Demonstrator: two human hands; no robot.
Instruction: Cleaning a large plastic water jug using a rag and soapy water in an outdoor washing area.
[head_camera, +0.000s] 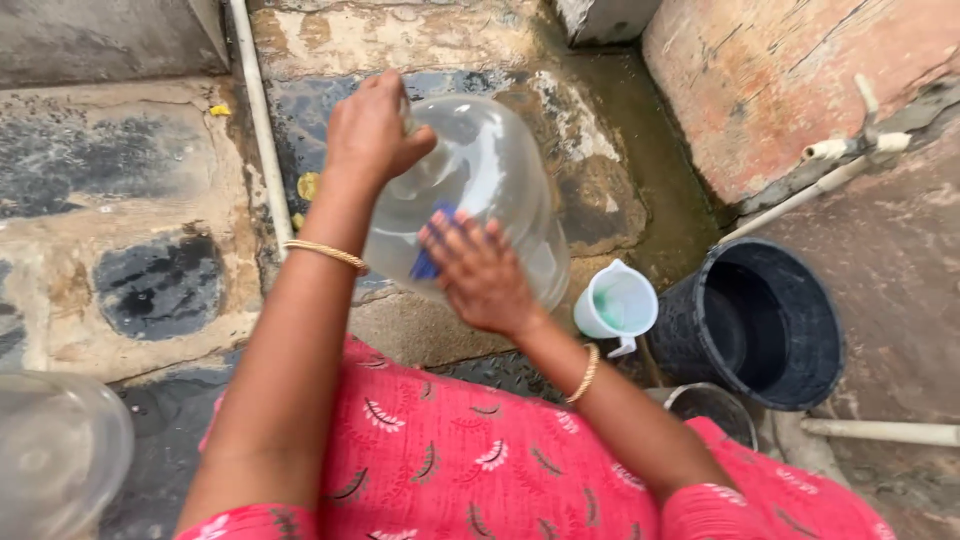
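A large clear plastic water jar (490, 170) is held tilted above wet stone ground. My left hand (372, 130) grips it at the top end, fingers wrapped over the rim. Against the jar's side, my right hand (478, 268) presses a blue scrubber (432, 250), mostly hidden under the fingers. Both wrists wear thin gold bangles. My lap in red patterned cloth (450, 460) fills the bottom of the view.
A white plastic mug (616, 303) stands right of the jar, beside a black bucket (760, 320) and a small steel vessel (712, 405). A white pipe with a tap (850, 150) runs along the right wall. Another clear container (55, 450) sits bottom left.
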